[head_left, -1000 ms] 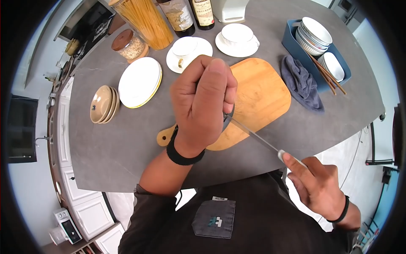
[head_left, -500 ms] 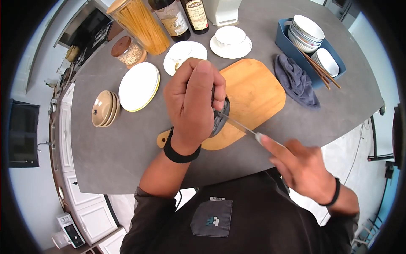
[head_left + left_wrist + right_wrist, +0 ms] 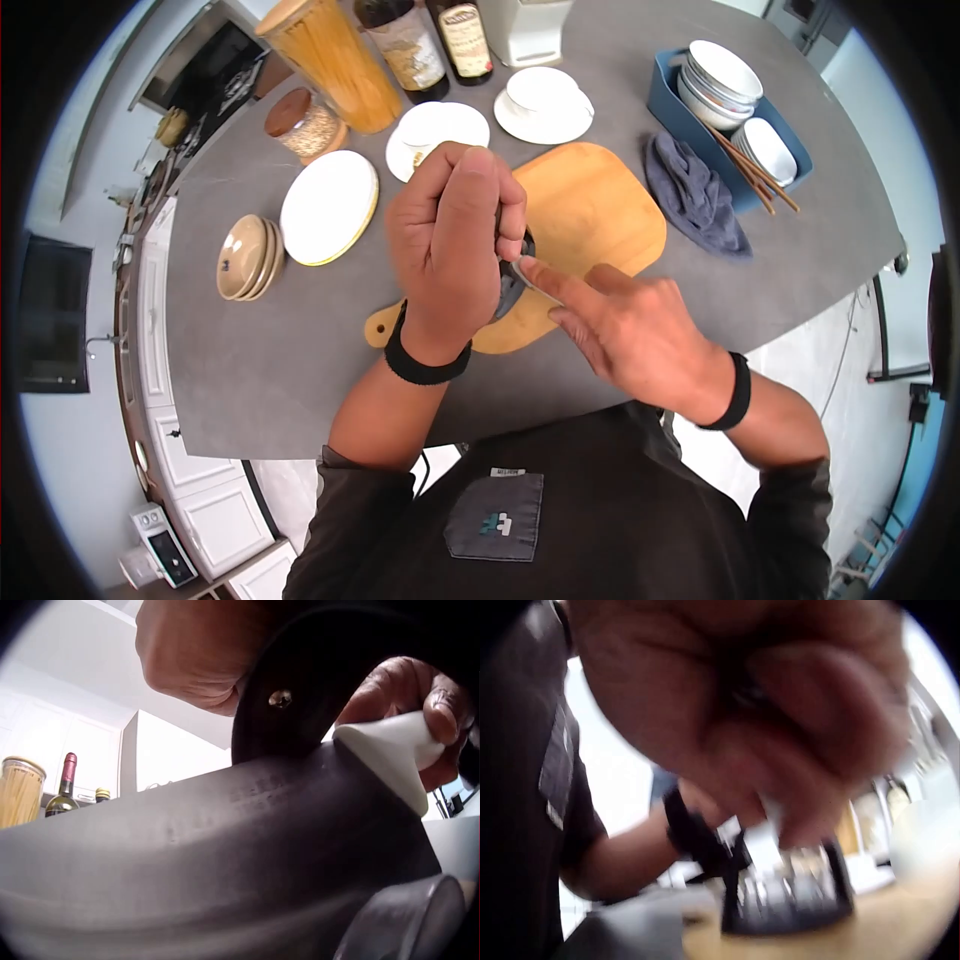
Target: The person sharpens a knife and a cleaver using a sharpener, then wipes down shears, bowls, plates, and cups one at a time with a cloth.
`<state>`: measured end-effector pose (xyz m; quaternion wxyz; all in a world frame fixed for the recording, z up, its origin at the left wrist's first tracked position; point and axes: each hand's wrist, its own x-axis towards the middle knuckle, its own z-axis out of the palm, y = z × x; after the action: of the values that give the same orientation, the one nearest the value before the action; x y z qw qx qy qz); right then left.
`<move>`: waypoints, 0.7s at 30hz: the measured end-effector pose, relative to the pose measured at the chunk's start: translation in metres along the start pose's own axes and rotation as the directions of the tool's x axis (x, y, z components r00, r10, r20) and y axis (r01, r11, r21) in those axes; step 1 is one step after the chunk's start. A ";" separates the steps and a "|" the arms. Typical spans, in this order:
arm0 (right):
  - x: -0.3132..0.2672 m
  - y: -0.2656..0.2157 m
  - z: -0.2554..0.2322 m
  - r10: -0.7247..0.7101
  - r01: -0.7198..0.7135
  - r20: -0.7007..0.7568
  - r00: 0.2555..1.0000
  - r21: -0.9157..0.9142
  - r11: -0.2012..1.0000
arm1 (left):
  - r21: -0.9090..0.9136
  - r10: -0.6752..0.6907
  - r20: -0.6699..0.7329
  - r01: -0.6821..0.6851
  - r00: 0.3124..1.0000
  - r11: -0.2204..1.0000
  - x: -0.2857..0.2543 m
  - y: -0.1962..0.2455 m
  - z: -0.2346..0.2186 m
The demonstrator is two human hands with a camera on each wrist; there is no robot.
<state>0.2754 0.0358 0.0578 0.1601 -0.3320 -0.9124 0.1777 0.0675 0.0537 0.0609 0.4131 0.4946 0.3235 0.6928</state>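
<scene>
Fingers curled, my left hand (image 3: 450,250) holds the handle of a black knife sharpener (image 3: 511,292) on the wooden cutting board (image 3: 595,215). In the left wrist view its dark arched handle (image 3: 279,699) shows a screw. My right hand (image 3: 640,330) grips a knife by its white handle (image 3: 390,746), index finger stretched forward along it. The wide steel blade (image 3: 187,840) fills the left wrist view, its handle end close beside the sharpener; from the head, the left hand hides most of the blade. The right wrist view shows the sharpener's base (image 3: 787,919) on the board.
White plates (image 3: 325,205) and brown bowls (image 3: 243,255) stand at left. Behind are two cups on saucers, pasta and grain jars, and bottles (image 3: 465,45). At right lie a grey cloth (image 3: 690,195) and a blue bin (image 3: 668,95) with bowls and chopsticks.
My right hand has moved up and left, bringing the knife's handle from well out at lower right to right beside the sharpener. The left hand keeps its grip with little movement.
</scene>
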 end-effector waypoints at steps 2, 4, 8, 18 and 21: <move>0.003 0.007 0.010 -0.057 0.058 -0.085 0.995 0.017 0.998 | 0.004 0.009 0.003 -0.009 1.000 1.000 0.005 0.003 -0.002; -0.012 0.004 0.002 -0.038 0.038 -0.062 0.997 -0.007 0.999 | 0.004 0.024 0.012 -0.024 1.000 1.000 0.002 -0.001 0.001; -0.054 0.002 -0.030 0.001 -0.002 -0.024 1.000 -0.056 0.998 | 0.096 -0.027 0.002 0.026 1.000 0.995 0.002 0.002 -0.004; -0.031 0.004 -0.011 -0.035 0.035 -0.055 0.998 -0.001 0.999 | 0.020 -0.018 -0.009 0.018 1.000 1.000 -0.002 0.004 0.002; 0.009 0.010 0.006 -0.098 0.103 -0.093 0.991 0.049 0.993 | 0.024 -0.027 -0.035 0.027 0.999 0.999 0.000 0.005 0.002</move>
<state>0.2722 0.0473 0.0498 0.2186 -0.2889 -0.9148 0.1787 0.0681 0.0521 0.0658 0.4107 0.4830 0.3457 0.6918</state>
